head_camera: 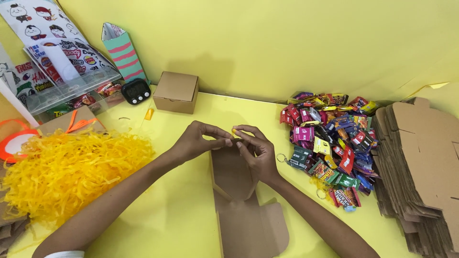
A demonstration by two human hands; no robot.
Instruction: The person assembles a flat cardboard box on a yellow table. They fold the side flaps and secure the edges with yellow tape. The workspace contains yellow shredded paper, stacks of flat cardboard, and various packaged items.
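My left hand [196,141] and my right hand [256,150] meet above the yellow table, fingertips pinching a small yellow piece [234,130] between them. Directly below them lies a flat unfolded brown cardboard box blank [241,205], its flaps spread toward me. Both forearms reach in from the bottom edge of the head view.
A heap of yellow shredded paper [67,167] lies at left. A pile of colourful candy packets [330,143] and a stack of flat cardboard blanks [420,167] sit at right. A closed small brown box [176,91], a black timer [136,91] and a clear plastic bin [71,95] stand at the back.
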